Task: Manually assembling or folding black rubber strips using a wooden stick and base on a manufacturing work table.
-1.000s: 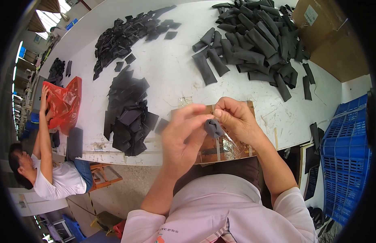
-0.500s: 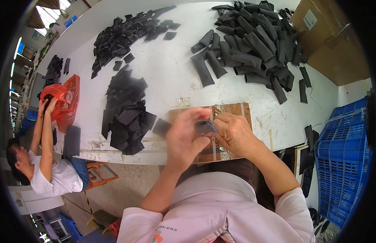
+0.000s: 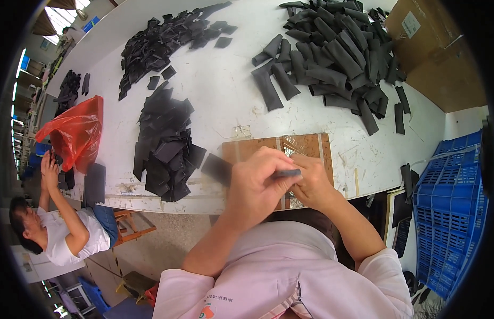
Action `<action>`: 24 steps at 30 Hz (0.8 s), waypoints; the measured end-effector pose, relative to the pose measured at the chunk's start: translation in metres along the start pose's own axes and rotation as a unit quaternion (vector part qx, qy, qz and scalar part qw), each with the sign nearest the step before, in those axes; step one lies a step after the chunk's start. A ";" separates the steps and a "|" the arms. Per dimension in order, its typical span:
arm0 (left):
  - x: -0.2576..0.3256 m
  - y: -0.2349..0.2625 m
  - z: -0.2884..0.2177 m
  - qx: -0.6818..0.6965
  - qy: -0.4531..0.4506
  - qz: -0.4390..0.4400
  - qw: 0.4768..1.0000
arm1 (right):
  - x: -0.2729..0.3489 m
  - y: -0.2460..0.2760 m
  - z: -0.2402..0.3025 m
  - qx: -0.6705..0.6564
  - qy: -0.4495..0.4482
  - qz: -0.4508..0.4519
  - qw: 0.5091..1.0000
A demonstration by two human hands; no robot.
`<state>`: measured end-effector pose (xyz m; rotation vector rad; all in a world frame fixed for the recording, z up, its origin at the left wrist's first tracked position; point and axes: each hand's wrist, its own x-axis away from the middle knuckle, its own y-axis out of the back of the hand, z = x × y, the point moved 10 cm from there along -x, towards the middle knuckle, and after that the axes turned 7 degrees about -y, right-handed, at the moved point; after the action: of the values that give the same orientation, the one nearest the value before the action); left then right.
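Note:
Over the brown board (image 3: 247, 148), my two hands are close together at the table's front edge. My left hand (image 3: 252, 183) is closed around a small dark grey piece of soft sheet material (image 3: 287, 173), folded or rolled, with one end sticking out past the thumb. My right hand (image 3: 315, 183) has its fingers curled at that end; what they pinch is hidden. A flat dark grey piece (image 3: 217, 169) lies just left of my left hand. Beyond it is a pile of flat dark pieces (image 3: 167, 146).
Dark tubes (image 3: 332, 58) are heaped at the back right, before a cardboard box (image 3: 436, 58). Small dark pieces (image 3: 156, 48) spread at the back left. Blue crates (image 3: 449, 212) stand at the right. A co-worker (image 3: 71, 223) sits at the left by a red plastic bag (image 3: 79, 133).
My left hand has closed around the dark piece, which has turned so its end points right. My right hand has shifted slightly. The co-worker's hands have come down, out of the red bag.

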<state>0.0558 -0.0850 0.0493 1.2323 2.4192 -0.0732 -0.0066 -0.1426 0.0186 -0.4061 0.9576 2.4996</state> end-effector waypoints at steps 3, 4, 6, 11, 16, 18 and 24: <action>-0.001 -0.003 0.013 -0.012 0.009 0.012 1.000 | 0.004 -0.014 -0.019 -0.027 -0.018 -0.008 0.999; 0.002 -0.001 0.011 0.044 0.017 -0.021 0.999 | 0.002 -0.015 -0.018 -0.007 -0.031 0.008 0.999; 0.004 0.005 0.012 0.101 0.026 -0.054 0.993 | -0.005 -0.010 -0.013 0.013 -0.045 0.024 0.999; 0.008 0.017 0.002 0.259 -0.032 -0.098 0.960 | -0.018 -0.003 0.010 0.098 -0.035 0.104 0.989; 0.017 0.040 0.019 0.443 -0.002 -0.201 0.874 | -0.027 0.001 0.022 0.120 -0.020 0.116 0.986; 0.022 0.033 0.031 0.384 0.035 -0.166 0.908 | -0.020 -0.007 0.015 0.135 -0.011 0.107 0.985; 0.022 0.036 0.029 0.331 0.006 -0.165 0.929 | -0.014 -0.012 0.006 0.125 -0.033 0.109 0.985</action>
<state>0.0826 -0.0530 0.0196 1.0384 2.6803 -1.0574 0.0105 -0.1347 0.0217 -0.1425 1.3329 2.5186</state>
